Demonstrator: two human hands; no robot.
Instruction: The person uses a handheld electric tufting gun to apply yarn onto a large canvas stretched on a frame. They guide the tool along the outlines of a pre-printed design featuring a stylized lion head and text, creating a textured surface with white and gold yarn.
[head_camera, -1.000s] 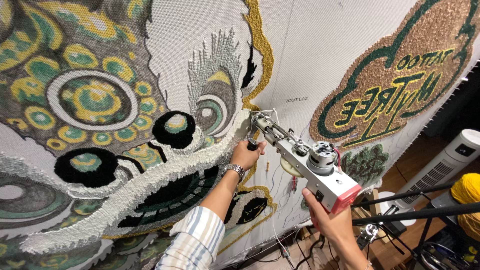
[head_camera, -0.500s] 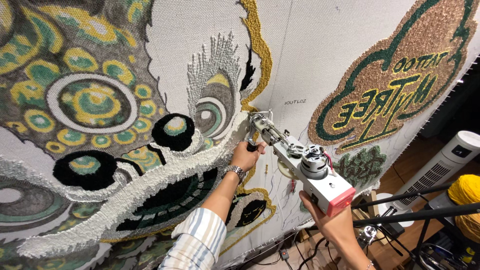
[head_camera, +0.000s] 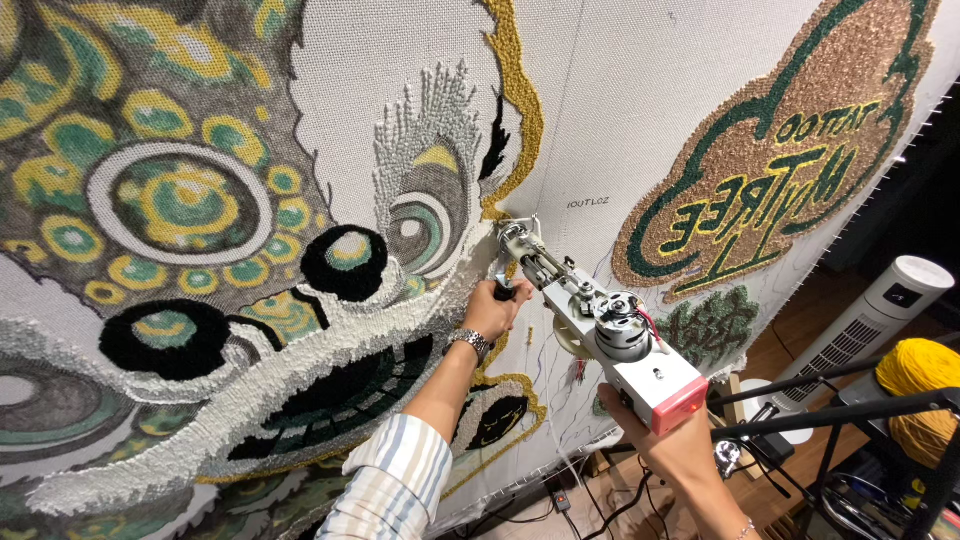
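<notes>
Gun (head_camera: 590, 320) is creeping toward 11 o'clock; left hand (head_camera: 492, 310) gripping its front handle, right hand (head_camera: 665, 445) apparently clamping the rear. Tufting gold outline (head_camera: 520, 120); next: steady pressure.

My tufting gun (head_camera: 600, 325) has slid leftward along the stretched cloth (head_camera: 620, 120), its tip now closer to the gold outline (head_camera: 520, 120) beside the white fringe. My left hand (head_camera: 492, 312) on the front handle went with it, and my right hand (head_camera: 665, 450) under the rear body followed, dropping slightly lower.
</notes>
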